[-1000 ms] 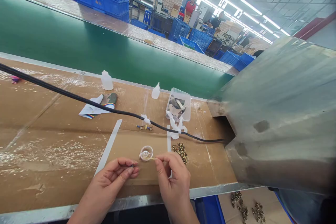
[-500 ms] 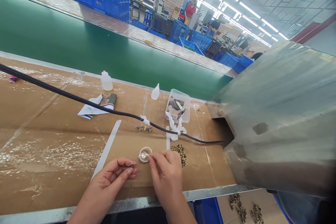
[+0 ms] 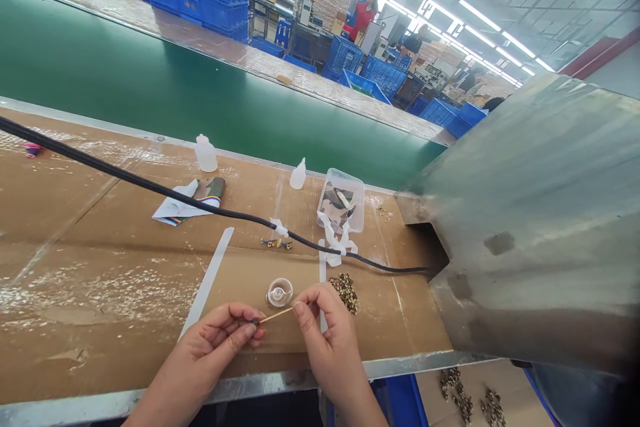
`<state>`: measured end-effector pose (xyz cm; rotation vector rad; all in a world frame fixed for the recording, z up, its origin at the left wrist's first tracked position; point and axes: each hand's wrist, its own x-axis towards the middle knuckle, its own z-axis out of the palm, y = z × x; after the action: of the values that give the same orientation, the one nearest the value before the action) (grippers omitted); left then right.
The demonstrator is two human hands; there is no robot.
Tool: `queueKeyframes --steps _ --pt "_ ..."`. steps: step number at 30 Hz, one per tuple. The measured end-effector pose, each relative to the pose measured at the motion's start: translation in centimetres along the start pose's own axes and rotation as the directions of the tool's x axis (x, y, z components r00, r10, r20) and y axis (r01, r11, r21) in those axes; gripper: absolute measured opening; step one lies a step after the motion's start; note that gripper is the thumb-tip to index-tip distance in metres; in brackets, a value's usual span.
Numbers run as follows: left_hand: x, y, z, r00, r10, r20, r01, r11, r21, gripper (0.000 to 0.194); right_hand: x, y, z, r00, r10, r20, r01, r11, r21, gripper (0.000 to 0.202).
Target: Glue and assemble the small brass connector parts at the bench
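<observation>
Between thumb and forefinger, my right hand [image 3: 324, 327] pinches a thin wooden toothpick [image 3: 277, 315]. The toothpick's far end meets a small dark part [image 3: 255, 321] gripped in the fingertips of my left hand [image 3: 225, 333]; the fingers hide most of that part. Just beyond my hands stands a small round clear dish [image 3: 279, 293] with a little clear content. A pile of small brass-and-dark metal pieces [image 3: 345, 293] lies beyond my right hand. Several blue-and-gold pieces [image 3: 276, 243] sit farther back on the cardboard.
A black cable [image 3: 240, 215] crosses the cardboard-covered bench. Behind it are two white squeeze bottles [image 3: 205, 154], a folded cloth [image 3: 193, 200] and a clear plastic tub [image 3: 341, 200]. A green conveyor belt [image 3: 200, 100] runs behind. A metal housing [image 3: 530, 227] stands right. Other people work far off.
My right hand has moved from the round dish toward my left hand, bringing the toothpick's tip to the small dark part. The left hand has stayed almost in place.
</observation>
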<state>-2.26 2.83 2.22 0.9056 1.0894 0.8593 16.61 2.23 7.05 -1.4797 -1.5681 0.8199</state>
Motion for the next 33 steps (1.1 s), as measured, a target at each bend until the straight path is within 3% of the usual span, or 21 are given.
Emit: queueKeyframes --steps 9,23,33 --pt "-0.2 -0.3 -0.1 1.0 0.008 0.026 -0.009 1.0 0.016 0.019 0.1 0.1 0.5 0.999 -0.016 0.028 0.018 0.997 -0.072 0.015" --pt "-0.3 0.2 0.3 1.0 0.007 -0.015 -0.007 1.0 -0.005 0.019 -0.6 0.0 0.7 0.998 -0.056 -0.033 0.052 0.992 -0.114 0.014" --pt "-0.3 -0.5 0.2 0.998 0.026 -0.051 -0.027 1.0 -0.013 0.019 -1.4 -0.4 0.7 0.991 -0.106 -0.085 0.094 0.987 -0.133 0.014"
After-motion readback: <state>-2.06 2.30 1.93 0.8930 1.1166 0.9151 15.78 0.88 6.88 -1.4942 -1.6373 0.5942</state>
